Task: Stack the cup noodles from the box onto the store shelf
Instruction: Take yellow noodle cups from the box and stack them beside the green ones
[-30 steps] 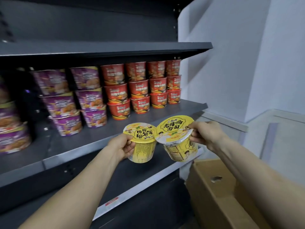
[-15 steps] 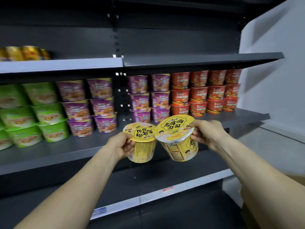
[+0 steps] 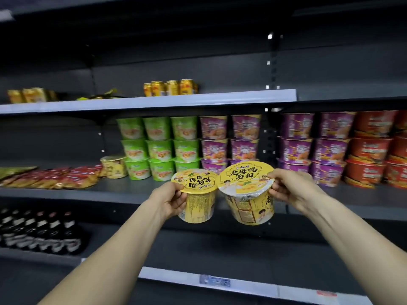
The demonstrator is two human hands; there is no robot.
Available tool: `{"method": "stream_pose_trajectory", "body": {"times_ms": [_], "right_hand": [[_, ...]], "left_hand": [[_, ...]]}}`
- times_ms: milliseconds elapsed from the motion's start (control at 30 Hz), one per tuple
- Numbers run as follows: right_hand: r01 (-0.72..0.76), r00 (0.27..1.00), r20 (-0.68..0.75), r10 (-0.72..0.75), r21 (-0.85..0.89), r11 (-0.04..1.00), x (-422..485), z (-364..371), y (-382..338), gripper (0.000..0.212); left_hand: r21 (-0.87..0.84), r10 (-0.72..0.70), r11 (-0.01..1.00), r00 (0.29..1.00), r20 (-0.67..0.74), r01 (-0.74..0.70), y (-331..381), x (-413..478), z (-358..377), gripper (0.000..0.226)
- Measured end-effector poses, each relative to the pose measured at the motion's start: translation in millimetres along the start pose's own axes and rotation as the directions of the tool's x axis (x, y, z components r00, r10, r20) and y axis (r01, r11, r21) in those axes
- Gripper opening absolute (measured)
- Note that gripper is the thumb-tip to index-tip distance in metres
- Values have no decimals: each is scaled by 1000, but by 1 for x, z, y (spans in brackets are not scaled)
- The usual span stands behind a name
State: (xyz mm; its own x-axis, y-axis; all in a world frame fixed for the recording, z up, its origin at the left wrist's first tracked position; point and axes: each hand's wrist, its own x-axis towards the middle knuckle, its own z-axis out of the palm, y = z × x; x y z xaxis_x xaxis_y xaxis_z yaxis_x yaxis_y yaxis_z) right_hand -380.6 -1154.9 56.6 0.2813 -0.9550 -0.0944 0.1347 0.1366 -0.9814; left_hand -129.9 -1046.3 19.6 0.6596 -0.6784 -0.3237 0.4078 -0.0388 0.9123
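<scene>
I hold two yellow cup noodles side by side in front of the store shelf (image 3: 123,191). My left hand (image 3: 168,200) grips the left yellow cup (image 3: 199,198) by its side, thumb on the lid rim. My right hand (image 3: 290,189) grips the right yellow cup (image 3: 248,192) at its rim; this cup tilts slightly toward me. The two lids touch. One more yellow cup (image 3: 113,167) stands alone on the shelf, left of the green stacks. The box is out of view.
Stacks of green cups (image 3: 158,148), purple cups (image 3: 229,139) and red cups (image 3: 372,148) fill the shelf behind. Red snack packets (image 3: 57,178) lie at left. Gold cans (image 3: 170,87) stand on the shelf above, dark bottles (image 3: 35,230) on the one below.
The view has swung left along the shelf: the wall and the cardboard box are gone, green cups and a lone yellow cup have appeared. Both hands still hold their cups together.
</scene>
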Motion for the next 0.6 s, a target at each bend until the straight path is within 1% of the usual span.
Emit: {"method": "stream_pose_trajectory", "body": {"times_ms": [300,500,600], "right_hand": [[-29,979,202,25,15,999,46,126,16,6],[-47,959,282,31,50,998,85,206,25,5],[-51,954,300,30,65,997,101,234,27,8]], "left_hand": [[-69,53,995,983,-175,-66,50,42,-92,29],[-89,91,989,964,-250,-117,88,81,-135,32],[-95,88,989,960,-265,-117,103,100,-149,33]]}}
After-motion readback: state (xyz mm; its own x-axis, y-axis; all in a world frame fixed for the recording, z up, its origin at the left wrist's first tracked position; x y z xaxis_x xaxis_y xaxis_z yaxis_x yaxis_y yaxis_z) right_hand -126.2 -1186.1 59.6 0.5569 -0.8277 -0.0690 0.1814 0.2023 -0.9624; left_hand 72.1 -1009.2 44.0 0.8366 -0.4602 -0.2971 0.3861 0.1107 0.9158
